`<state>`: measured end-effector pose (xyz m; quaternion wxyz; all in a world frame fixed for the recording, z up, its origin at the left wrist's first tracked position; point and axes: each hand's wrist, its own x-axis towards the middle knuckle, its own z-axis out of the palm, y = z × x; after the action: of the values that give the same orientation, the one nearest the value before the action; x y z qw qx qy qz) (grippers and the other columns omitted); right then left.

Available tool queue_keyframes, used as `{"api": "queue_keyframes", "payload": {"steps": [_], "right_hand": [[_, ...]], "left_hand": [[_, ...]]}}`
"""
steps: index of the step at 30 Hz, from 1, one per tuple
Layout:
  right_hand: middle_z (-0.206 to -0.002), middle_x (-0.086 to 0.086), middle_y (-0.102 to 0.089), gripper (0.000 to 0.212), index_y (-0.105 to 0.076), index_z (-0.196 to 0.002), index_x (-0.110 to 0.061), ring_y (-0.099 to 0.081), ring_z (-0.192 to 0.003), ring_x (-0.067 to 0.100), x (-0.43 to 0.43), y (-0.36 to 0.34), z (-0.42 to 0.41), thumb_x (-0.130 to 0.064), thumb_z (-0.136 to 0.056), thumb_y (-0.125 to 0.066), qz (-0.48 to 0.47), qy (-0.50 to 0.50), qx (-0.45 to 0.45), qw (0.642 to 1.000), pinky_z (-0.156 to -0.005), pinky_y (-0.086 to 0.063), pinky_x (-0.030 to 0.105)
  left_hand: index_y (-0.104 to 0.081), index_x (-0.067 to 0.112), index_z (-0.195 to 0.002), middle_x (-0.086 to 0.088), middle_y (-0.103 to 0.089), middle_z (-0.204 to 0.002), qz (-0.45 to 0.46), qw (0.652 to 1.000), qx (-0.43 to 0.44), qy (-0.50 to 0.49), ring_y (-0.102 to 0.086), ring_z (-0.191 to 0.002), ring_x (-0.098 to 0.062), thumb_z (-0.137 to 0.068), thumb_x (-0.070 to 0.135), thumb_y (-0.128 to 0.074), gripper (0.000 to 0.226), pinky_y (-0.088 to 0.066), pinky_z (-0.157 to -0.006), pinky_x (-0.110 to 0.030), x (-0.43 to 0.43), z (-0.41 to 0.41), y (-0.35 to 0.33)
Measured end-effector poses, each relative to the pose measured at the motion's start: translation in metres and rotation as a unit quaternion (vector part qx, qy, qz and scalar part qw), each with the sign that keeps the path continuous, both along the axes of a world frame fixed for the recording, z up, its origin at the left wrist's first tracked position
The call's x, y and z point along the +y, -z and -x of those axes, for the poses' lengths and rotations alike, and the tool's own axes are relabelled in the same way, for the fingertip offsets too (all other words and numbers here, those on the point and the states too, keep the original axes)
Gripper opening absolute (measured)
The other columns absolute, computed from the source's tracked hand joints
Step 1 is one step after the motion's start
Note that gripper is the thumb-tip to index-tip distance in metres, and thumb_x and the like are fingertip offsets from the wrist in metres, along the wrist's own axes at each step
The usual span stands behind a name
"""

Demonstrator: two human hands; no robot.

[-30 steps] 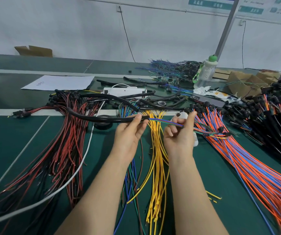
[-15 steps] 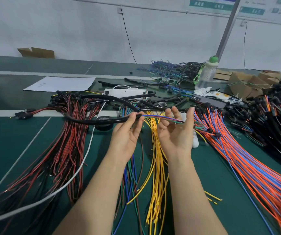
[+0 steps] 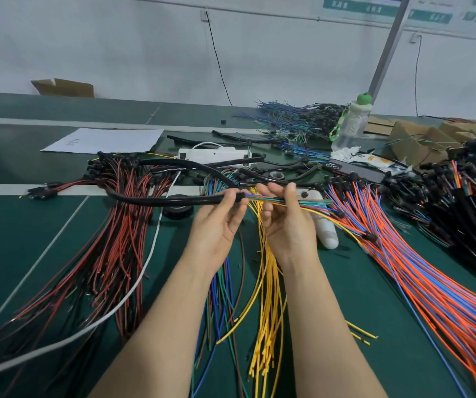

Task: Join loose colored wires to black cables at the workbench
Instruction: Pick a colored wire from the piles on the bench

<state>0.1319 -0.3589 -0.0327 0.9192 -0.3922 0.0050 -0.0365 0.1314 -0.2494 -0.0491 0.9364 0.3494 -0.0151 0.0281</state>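
My left hand [image 3: 219, 222] pinches the end of a black cable [image 3: 173, 200] that curves away to the left above the bench. A thin bundle of colored wires [image 3: 311, 202] comes out of that cable end and runs right. My right hand [image 3: 284, 219] is raised palm toward me, with the wires lying across its fingers and the thumb beside them. Under my wrists lies a loose yellow wire bundle [image 3: 268, 282], with blue and green wires [image 3: 219, 291] next to it.
Red and black wires [image 3: 110, 248] fan out at left, crossed by a white cord [image 3: 142, 268]. Orange and blue wires [image 3: 420, 271] spread at right, beside black cables [image 3: 466, 202]. A tape roll [image 3: 178, 209], white power strip [image 3: 211, 153], bottle [image 3: 351, 122] and cardboard boxes [image 3: 420, 139] sit behind.
The right hand opened from a closed pinch on the wires, turned palm up and slid left toward the cable end. The left hand kept its hold on the black cable.
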Motion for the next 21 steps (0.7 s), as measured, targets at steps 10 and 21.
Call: {"api": "queue_keyframes", "payload": {"steps": [10, 21], "right_hand": [[-0.069, 0.000, -0.054, 0.026, -0.062, -0.081, -0.009, -0.042, -0.047, 0.006, 0.000, 0.000, -0.002, -0.029, -0.096, -0.053, -0.134, 0.003, 0.032, 0.990, -0.043, -0.036, 0.012], [-0.057, -0.001, -0.055, 0.031, -0.057, -0.074, -0.007, -0.045, -0.042, 0.005, 0.016, 0.004, 0.002, -0.023, -0.099, -0.052, -0.003, 0.075, 0.021, 0.997, -0.041, -0.040, 0.016]], "left_hand": [[-0.063, -0.001, -0.097, -0.003, -0.072, -0.082, 0.033, 0.999, 0.014, -0.002, -0.068, -0.074, -0.006, -0.091, 0.007, -0.055, 0.012, -0.053, -0.064, -0.012, -0.003, 0.000, 0.000], [-0.065, 0.002, -0.095, -0.002, -0.069, -0.074, -0.055, 0.998, -0.007, 0.031, -0.065, -0.064, -0.005, -0.093, 0.011, -0.053, 0.015, -0.051, -0.060, -0.012, -0.014, 0.004, 0.003]]}}
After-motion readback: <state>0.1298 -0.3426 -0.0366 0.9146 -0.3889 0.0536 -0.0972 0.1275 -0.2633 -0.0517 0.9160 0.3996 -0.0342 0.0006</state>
